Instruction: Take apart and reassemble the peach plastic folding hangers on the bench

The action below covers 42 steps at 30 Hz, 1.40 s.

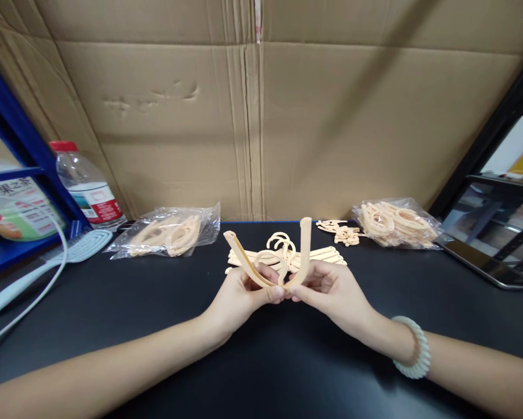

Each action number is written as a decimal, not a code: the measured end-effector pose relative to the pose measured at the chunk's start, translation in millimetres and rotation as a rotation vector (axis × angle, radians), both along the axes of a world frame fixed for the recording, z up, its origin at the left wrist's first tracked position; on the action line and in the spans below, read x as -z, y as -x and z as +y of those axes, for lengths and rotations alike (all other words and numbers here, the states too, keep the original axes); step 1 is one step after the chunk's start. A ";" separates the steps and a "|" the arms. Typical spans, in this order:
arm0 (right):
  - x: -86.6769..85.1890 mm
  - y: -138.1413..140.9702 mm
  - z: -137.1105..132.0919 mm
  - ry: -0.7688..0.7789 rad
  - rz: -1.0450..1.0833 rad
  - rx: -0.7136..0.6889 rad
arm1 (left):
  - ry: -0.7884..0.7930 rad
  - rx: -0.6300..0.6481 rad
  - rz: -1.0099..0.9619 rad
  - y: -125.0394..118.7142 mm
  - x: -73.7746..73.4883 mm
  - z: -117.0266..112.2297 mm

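Both hands meet at the middle of the black table (261,361). My left hand (244,294) pinches one cream plastic strip (244,259) that slants up to the left. My right hand (329,288) pinches a second cream strip (306,244) that stands nearly upright. The two strips join at my fingertips and form a V. Just behind my hands lies a small pile of cream plastic parts (287,253), flat strips and curved hooks. A pale bead bracelet (414,349) sits on my right wrist.
Two clear bags of cream parts lie at the back, one on the left (169,233) and one on the right (396,224), with loose small pieces (342,231) between. A water bottle (87,186), a white brush (47,265), a blue shelf (12,174), a dark tablet (493,244) and a cardboard wall (261,116) surround the table.
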State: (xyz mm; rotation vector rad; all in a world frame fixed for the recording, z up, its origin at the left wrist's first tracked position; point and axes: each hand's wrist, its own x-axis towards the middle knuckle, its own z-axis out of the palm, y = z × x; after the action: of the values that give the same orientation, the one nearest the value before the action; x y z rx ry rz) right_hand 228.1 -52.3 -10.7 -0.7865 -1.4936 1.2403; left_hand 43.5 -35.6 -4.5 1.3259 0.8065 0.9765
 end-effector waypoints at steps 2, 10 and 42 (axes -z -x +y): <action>-0.9 2.1 -0.7 0.024 -0.004 0.007 | -0.011 -0.005 0.009 -1.1 -0.9 -1.3; -13.2 -20.4 16.9 0.068 -0.021 -0.007 | 0.048 -0.172 -0.048 7.4 -9.8 -1.5; -41.5 -81.0 43.6 -0.482 -1.103 -0.064 | -0.997 0.144 0.907 53.8 -27.6 40.8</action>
State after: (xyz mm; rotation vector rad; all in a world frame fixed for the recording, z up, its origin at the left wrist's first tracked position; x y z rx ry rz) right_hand 309.1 -8.7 30.8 -1.1552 -2.5689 0.3707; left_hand -10.3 5.2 23.0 2.7585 0.8740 0.6207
